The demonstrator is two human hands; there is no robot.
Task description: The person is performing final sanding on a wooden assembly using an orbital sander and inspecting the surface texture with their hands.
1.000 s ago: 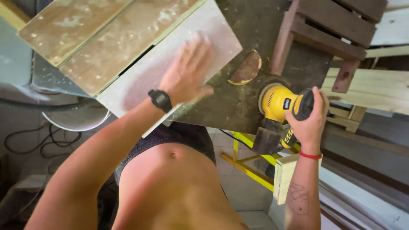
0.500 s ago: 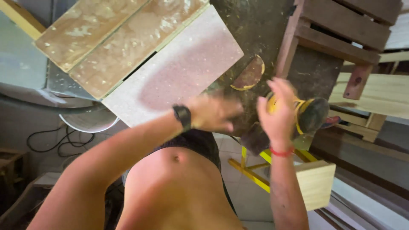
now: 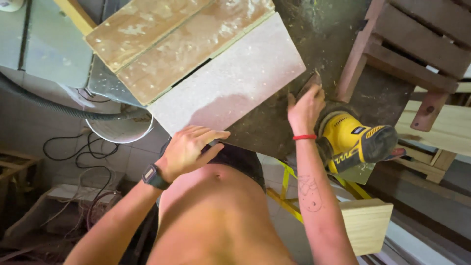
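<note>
Your right hand (image 3: 305, 109) is at approx. 1 o'clock from your torso, fingers pressed together & pinching a brown sanding disc (image 3: 310, 81) by its edge; the disc lies on the dark, dusty workbench (image 3: 324, 34). How far it's lifted I can't tell, view's too dim there. The yellow-and-black sander (image 3: 354, 141) sits on its side just at 4 o'clock from that hand, touching or nearly touching your wrist w/ the red band. Your left hand (image 3: 189, 149) is at approx. 10 o'clock from your torso, fingers loosely together & slightly curled, holding nothing, hovering by the near corner of the pale grey board (image 3: 235, 78). Two worn wooden planks (image 3: 167, 44) lie on that board at 11 o'clock. A reddish slatted crate (image 3: 417, 44) stands at 2 o'clock.
</note>
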